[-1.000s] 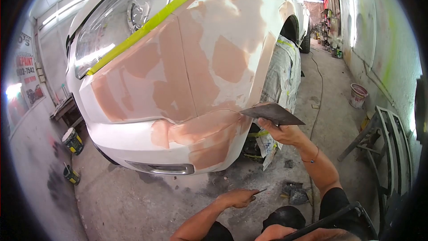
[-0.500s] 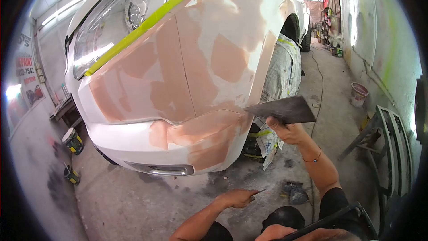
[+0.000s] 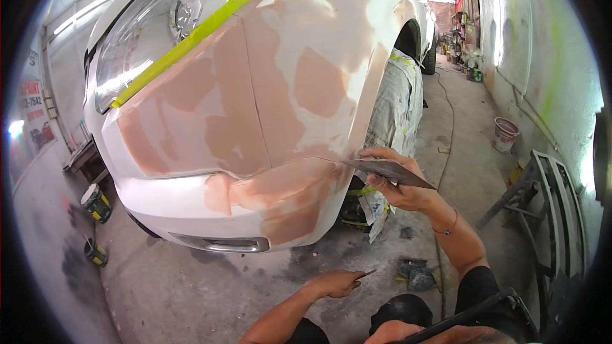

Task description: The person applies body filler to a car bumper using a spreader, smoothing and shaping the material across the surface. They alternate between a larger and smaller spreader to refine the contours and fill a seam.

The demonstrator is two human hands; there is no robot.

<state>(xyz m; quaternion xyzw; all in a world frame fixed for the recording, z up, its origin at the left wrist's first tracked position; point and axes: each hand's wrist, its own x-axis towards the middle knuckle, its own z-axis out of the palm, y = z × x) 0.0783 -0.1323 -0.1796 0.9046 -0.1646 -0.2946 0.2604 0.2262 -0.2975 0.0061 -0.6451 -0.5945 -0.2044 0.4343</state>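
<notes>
A white car's front corner point(image 3: 306, 19) carries several pinkish-brown patches on its bumper and fender. My right hand point(image 3: 396, 181) pinches a thin dark flat plate point(image 3: 392, 172), fingers above and thumb below. The plate is tilted, its left tip close to the bumper's rear edge; whether they touch I cannot tell. Low in the middle, my left hand point(image 3: 336, 284) is closed round a thin dark tool point(image 3: 366, 274) that points right. Yellow-green tape point(image 3: 207, 27) runs under the headlight point(image 3: 185, 16).
Grey-white sheeting covers the wheel point(image 3: 396, 105). A metal stand point(image 3: 551, 210) and a bucket point(image 3: 505, 135) are on the right. Two dark cans point(image 3: 95, 204) point(image 3: 95, 253) are at the left. A cable point(image 3: 450, 127) crosses the floor, near dark scraps point(image 3: 417, 275).
My right hand has turned the plate from showing its broad face to a more edge-on tilt, with fingers now over its top. The car sits slightly further left in view.
</notes>
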